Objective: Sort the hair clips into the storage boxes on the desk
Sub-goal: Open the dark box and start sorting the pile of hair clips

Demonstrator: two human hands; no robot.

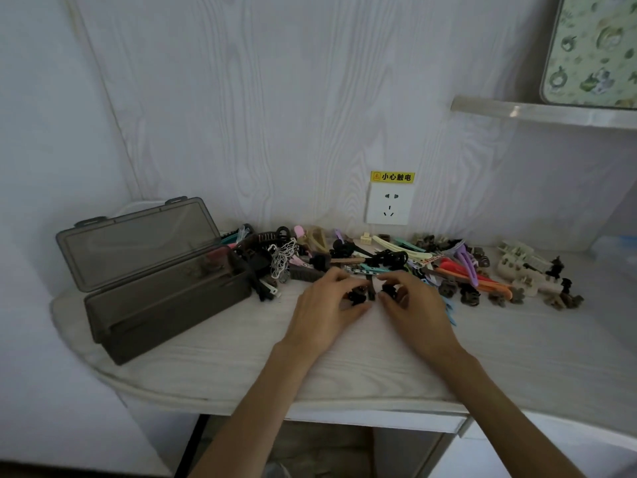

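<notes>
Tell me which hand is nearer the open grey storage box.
Left. The left hand lies just right of the grey storage box, curled on a small black clip. The right hand sits farther right, beyond the left hand, holding another black clip.

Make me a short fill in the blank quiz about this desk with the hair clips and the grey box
1. The lid of the grey storage box is ____.
2. The left hand grips a small clip coloured ____.
3. The wall socket sits under a warning sticker coloured ____.
4. Seen from the camera, the box stands to the ____ of the clip pile.

Missing words: open; black; yellow; left
</notes>
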